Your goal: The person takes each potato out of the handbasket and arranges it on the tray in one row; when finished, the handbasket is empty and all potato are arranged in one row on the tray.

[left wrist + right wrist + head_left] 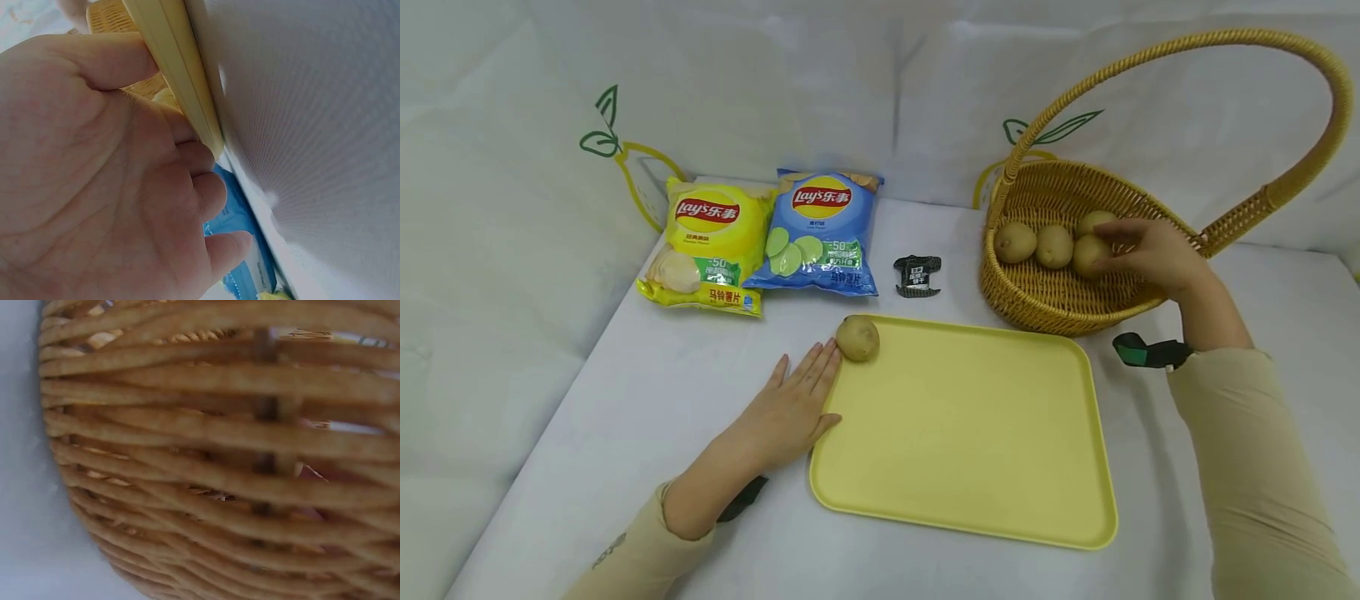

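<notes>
In the head view my right hand (1153, 254) reaches over the rim of the wicker basket (1037, 304). Its thumb and fingers pinch a brown kiwi fruit (1088, 257), one of several lying there. My left hand (790, 417) rests flat at the left edge of the yellow tray (970, 433), thumb over the rim. Its fingertips are beside a single kiwi fruit (858, 338) in the tray's far left corner. The left wrist view shows the palm (112, 175) against the tray's side (181, 69). Basket weave (187, 444) fills the right wrist view, hiding the right fingers.
A yellow chip bag (718, 225) and a blue chip bag (823, 221) lie at the back left. Between them and the basket is a small black packet (917, 276). The basket's tall handle (1240, 37) arches over the back right.
</notes>
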`<state>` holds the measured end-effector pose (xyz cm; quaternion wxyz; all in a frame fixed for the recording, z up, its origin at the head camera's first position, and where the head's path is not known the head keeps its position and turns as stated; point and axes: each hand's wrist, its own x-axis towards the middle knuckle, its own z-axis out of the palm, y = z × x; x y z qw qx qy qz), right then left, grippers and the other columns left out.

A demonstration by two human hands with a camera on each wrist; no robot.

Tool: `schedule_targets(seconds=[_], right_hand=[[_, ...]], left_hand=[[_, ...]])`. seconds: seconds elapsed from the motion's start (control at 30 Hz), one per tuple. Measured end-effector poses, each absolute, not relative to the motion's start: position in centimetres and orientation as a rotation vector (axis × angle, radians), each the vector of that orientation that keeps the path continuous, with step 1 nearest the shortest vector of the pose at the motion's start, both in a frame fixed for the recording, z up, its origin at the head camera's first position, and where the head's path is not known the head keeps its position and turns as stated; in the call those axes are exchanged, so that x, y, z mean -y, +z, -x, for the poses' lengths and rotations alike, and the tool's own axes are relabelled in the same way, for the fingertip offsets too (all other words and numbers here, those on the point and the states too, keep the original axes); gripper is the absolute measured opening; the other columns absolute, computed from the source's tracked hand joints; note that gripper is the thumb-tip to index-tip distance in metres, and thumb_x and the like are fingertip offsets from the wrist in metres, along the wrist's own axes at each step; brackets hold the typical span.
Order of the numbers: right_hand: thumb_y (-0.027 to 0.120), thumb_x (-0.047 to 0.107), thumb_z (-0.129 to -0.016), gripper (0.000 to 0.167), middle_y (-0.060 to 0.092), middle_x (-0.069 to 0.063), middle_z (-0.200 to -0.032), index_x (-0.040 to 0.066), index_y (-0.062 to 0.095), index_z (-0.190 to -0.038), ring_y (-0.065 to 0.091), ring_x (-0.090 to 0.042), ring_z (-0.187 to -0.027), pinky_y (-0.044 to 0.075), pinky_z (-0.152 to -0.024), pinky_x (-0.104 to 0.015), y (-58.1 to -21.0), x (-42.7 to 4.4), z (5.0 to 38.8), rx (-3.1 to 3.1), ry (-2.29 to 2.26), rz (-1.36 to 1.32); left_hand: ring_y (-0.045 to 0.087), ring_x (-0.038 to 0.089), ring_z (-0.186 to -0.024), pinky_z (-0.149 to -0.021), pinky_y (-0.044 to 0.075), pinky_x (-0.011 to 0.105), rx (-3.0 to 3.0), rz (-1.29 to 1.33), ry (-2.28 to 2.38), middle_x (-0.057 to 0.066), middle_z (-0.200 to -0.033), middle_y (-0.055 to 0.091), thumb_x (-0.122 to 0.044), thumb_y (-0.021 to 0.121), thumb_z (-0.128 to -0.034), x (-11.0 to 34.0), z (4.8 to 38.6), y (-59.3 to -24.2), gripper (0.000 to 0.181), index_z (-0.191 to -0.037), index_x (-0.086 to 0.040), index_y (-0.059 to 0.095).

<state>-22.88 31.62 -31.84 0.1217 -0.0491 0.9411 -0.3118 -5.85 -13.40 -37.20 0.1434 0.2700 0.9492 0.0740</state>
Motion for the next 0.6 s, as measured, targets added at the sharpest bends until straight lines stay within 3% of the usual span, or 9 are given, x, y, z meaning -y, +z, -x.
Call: schedule_targets(seconds=[0.33,0.6], right_hand=[[0.073,0.024,-0.084,0.064,0.046,-0.032,-0.132,-0.010,0.047,-0.132,0.035,-0.044,-0.124,0.029,-0.099,-0.058,-32.20,-31.55,23.02,-2.787,-0.815,0.195],[0.073,0.022,-0.082,0.064,0.046,-0.034,-0.128,-0.010,0.047,-0.131,0.038,-0.041,-0.120,0.031,-0.097,-0.054,-32.17,-31.26,23.00,-2.771,-0.772,0.232]], left_hand=[[0.006,0.031,-0.143,-0.110,0.011,0.057,-2.733,-0.775,0.213,0.019,-0.156,0.008,-0.032,0.046,-0.0991,13.42,5.84,-37.13,0.071,-0.148,0.007,0.013],[0.006,0.031,-0.143,-0.110,0.011,0.057,-2.733,-0.770,0.217,0.019,-0.156,0.008,-0.032,0.046,-0.0992,13.43,5.81,-37.19,0.070,-0.148,0.006,0.013]])
